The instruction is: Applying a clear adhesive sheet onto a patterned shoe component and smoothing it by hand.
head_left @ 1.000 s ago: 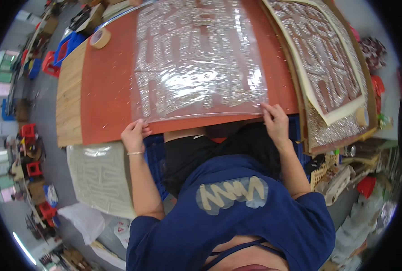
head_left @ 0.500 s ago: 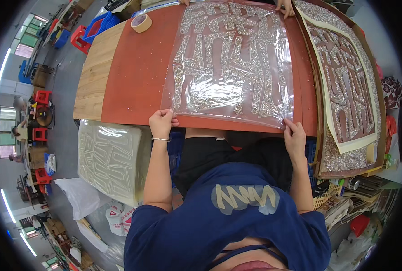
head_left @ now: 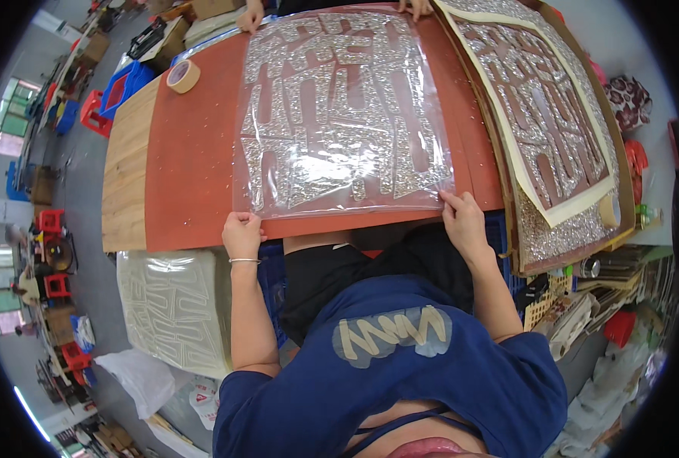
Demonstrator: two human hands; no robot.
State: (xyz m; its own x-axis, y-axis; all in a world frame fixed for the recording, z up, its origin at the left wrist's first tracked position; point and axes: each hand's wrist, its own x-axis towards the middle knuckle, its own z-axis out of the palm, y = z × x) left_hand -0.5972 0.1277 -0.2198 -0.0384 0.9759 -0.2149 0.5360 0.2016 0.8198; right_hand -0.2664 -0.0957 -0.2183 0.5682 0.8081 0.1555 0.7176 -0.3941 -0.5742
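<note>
A clear plastic sheet [head_left: 339,114] bearing glittery silver shapes is spread flat on the red board [head_left: 190,153]. Its near left corner is pinched by the closed fingers of the left hand [head_left: 242,233]; its near right corner is clamped by the right hand [head_left: 463,220]. A tape roll [head_left: 183,75] lies far left.

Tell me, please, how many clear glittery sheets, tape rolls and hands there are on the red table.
Clear glittery sheets: 1
Tape rolls: 1
Own hands, left and right: 2
Other person's hands at the far edge: 2
Total: 6
</note>
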